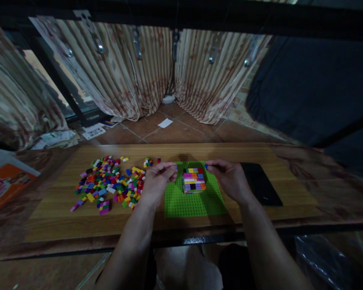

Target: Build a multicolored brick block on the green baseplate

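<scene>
Near the middle of the green board (193, 207), on the wooden table (290, 201), sits a block of many-coloured bricks (194, 181). At its ten o'clock, the left hand (159, 177) has its grip pinched on a small purple brick (175, 168); toward one o'clock, the right hand (230, 179) has its grip pinched on a blue brick (206, 166). Loose bricks (109, 185) spread at nine o'clock.

Left hand (159, 177) pinches a purple brick (176, 167), right hand (228, 177) a blue brick (206, 166); loose bricks (109, 187) lie toward the worktop's (60, 197) left edge.
</scene>
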`<move>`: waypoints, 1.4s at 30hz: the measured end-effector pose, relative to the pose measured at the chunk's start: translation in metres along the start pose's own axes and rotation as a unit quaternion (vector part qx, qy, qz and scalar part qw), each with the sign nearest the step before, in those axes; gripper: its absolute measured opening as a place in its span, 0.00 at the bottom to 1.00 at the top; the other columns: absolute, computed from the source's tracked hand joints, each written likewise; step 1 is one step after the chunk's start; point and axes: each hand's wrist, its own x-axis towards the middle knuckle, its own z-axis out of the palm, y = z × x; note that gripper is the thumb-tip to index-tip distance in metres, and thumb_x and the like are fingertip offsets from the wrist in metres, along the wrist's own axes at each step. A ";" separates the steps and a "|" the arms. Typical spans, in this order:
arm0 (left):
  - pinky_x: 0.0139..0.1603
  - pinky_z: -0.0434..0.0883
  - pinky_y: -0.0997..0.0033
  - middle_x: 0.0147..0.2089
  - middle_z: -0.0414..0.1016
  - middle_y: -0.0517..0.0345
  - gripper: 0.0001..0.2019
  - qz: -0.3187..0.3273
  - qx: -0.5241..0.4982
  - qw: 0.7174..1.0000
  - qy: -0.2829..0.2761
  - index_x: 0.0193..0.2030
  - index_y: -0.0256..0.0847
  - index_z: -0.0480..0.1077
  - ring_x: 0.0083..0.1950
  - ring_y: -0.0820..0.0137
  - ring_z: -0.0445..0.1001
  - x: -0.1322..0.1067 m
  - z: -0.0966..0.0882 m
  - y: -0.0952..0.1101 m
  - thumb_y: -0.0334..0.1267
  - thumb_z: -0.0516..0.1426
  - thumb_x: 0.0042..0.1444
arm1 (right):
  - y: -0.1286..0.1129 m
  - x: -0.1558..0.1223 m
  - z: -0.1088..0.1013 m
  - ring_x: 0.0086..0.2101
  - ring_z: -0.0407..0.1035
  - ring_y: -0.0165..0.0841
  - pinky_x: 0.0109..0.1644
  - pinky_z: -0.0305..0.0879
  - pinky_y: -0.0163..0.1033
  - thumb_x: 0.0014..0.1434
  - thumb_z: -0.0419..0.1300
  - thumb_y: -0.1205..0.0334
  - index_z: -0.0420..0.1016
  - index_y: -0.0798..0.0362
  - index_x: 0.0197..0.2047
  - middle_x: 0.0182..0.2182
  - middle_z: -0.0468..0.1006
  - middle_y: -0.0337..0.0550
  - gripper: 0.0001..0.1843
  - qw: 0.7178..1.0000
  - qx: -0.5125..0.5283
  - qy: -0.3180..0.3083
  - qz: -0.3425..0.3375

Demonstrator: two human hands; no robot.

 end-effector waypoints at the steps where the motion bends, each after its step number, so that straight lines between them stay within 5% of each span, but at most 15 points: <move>1: 0.31 0.68 0.75 0.27 0.75 0.58 0.11 0.000 0.007 1.000 0.001 0.30 0.36 0.78 0.26 0.77 0.70 0.000 0.001 -0.001 0.38 0.68 0.39 | 0.000 -0.002 0.000 0.36 0.75 0.34 0.43 0.70 0.41 0.55 0.62 0.60 0.81 0.51 0.35 0.34 0.81 0.42 0.07 0.999 -0.029 -0.022 -0.018; 9: 0.31 0.67 0.75 0.27 0.76 0.58 0.12 -0.001 0.040 0.999 0.005 0.30 0.36 0.78 0.26 0.76 0.70 0.004 0.004 -0.006 0.40 0.68 0.39 | -0.001 -0.007 0.003 0.36 0.75 0.34 0.42 0.69 0.39 0.59 0.58 0.65 0.81 0.49 0.36 0.35 0.80 0.41 0.08 0.979 -0.142 -0.093 -0.109; 19: 0.30 0.67 0.76 0.26 0.75 0.60 0.10 0.004 0.059 0.998 -0.003 0.32 0.35 0.77 0.26 0.78 0.69 0.005 0.002 -0.006 0.37 0.65 0.42 | 0.005 -0.006 0.008 0.35 0.74 0.34 0.42 0.69 0.39 0.59 0.60 0.67 0.81 0.48 0.35 0.35 0.79 0.42 0.08 0.970 -0.144 -0.108 -0.162; 30: 0.29 0.66 0.77 0.26 0.74 0.61 0.09 0.009 0.060 0.998 0.002 0.32 0.35 0.77 0.26 0.78 0.69 0.006 -0.002 -0.007 0.36 0.65 0.43 | 0.015 -0.004 0.005 0.31 0.72 0.34 0.36 0.68 0.39 0.54 0.64 0.55 0.80 0.51 0.35 0.33 0.79 0.44 0.10 0.994 -0.096 -0.024 -0.035; 42: 0.29 0.66 0.76 0.25 0.74 0.60 0.08 0.018 0.071 0.997 0.000 0.31 0.35 0.77 0.26 0.77 0.69 0.007 -0.001 -0.007 0.36 0.64 0.43 | 0.031 -0.001 0.021 0.33 0.74 0.36 0.40 0.69 0.43 0.48 0.66 0.51 0.80 0.51 0.37 0.34 0.82 0.45 0.15 0.995 -0.018 -0.023 0.097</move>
